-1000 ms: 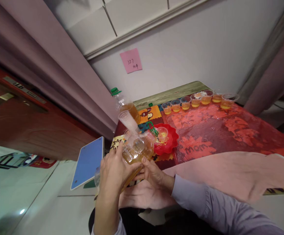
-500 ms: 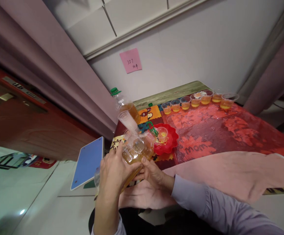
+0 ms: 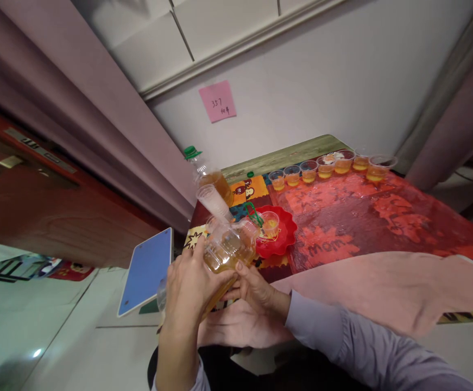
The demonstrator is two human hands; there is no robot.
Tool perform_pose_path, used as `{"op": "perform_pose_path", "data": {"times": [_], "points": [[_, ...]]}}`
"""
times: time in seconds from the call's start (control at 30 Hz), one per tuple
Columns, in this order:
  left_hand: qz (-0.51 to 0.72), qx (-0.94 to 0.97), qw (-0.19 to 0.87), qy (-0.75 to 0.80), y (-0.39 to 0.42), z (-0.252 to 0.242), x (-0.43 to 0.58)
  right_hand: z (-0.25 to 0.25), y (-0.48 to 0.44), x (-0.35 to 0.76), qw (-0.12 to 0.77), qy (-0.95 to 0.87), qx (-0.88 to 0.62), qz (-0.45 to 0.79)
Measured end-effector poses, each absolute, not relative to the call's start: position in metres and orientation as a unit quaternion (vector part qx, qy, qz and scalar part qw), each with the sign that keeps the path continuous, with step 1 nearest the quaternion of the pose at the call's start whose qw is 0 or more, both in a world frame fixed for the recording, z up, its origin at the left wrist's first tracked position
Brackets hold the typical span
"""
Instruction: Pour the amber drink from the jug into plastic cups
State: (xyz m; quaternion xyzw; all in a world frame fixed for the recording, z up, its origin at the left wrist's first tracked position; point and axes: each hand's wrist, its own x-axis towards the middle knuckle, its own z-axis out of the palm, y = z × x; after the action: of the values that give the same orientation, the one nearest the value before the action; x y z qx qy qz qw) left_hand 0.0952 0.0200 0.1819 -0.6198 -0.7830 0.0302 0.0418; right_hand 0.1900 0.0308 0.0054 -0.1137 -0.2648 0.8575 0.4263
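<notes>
Both my hands hold a large clear plastic bottle (image 3: 230,250) of amber liquid, tilted with its neck to the upper right. My left hand (image 3: 189,282) wraps its left side; my right hand (image 3: 254,288) grips it from below and the right. The bottle's mouth is at a clear plastic cup (image 3: 271,221), which stands in a red scalloped dish (image 3: 287,231) and has yellow liquid in it. A green handle loop (image 3: 253,213) shows by the neck. Just behind the bottle leans a stack of clear cups (image 3: 214,202).
Another bottle (image 3: 215,182) with a green cap stands at the back left. Several cups of amber liquid (image 3: 309,172) line the table's far edge. A green cap (image 3: 250,174) lies near them. A pink cloth (image 3: 362,293) covers the near edge, and a blue board (image 3: 146,271) is at left.
Almost nothing differs. Both hands keep the bottle tilted in the same place, its mouth still at the cup in the red dish.
</notes>
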Motion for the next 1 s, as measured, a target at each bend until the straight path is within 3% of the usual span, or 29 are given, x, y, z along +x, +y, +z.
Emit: {"op": "perform_pose_path", "data": {"times": [1.0], "points": [[0.04, -0.607, 0.013, -0.793, 0.021, 0.191, 0.102, 0.003, 0.031, 0.189, 0.423, -0.265, -0.117, 0.859]]}}
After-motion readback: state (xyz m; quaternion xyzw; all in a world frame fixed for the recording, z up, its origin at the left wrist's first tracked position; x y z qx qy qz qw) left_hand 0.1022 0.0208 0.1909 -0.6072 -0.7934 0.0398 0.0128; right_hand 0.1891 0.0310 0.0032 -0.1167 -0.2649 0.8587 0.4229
